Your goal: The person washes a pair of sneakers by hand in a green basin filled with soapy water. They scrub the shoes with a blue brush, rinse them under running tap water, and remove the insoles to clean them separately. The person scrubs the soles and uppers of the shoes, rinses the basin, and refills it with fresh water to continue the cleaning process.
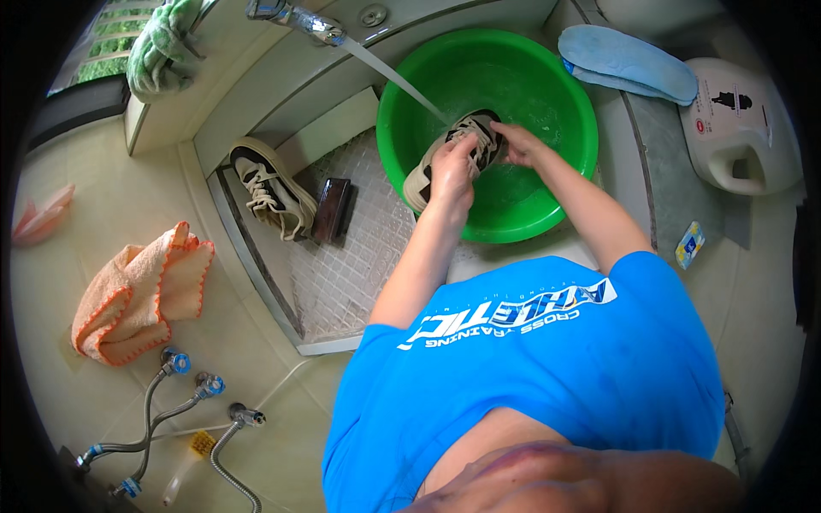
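A wet beige-and-black lace-up sneaker (476,138) is held tilted over a round green plastic basin (399,83) with water in it. My left hand (452,168) grips the sneaker along its near side, with the thumb and fingers by the laces. My right hand (518,144) holds its far end at the dark upper. From a chrome faucet (314,24), a stream of water (394,75) runs down to the sneaker. The matching sneaker (269,189) rests to the left on a textured grey tray (359,269), beside a dark brown block (331,210).
Light blue insoles (625,61) lie right of the basin, touching a white plastic jug (737,128). A small packet (690,245) sits nearer. At left are a peach cloth (138,295), valves with hoses (173,362) and a yellow-bristled brush (202,444). A green striped towel (159,51) hangs above.
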